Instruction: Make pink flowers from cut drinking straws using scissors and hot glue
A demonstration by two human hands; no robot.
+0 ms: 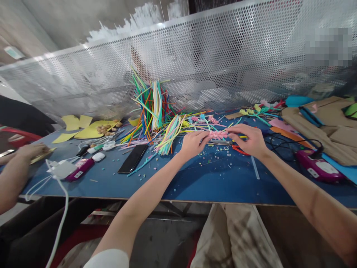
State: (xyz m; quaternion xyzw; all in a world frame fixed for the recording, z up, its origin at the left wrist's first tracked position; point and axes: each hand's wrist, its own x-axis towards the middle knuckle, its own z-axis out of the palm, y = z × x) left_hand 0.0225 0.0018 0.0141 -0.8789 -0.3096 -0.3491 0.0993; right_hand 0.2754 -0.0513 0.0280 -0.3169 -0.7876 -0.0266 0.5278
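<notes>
A pink fuzzy pipe-cleaner piece stretches between my two hands above the blue table. My left hand pinches its left end between thumb and fingers. At the right end, the fingers of my right hand are closed on it. Behind my left hand lies a bundle of pastel pipe cleaners. Red-handled scissors lie partly under my right hand. Small coloured clippings are scattered on the table below the pink piece.
A black phone lies left of my left arm. Purple power strips sit at both sides, with cables. Upright pipe cleaners stand before a perforated metal screen. Cardboard is at right. Another person's hand is at far left.
</notes>
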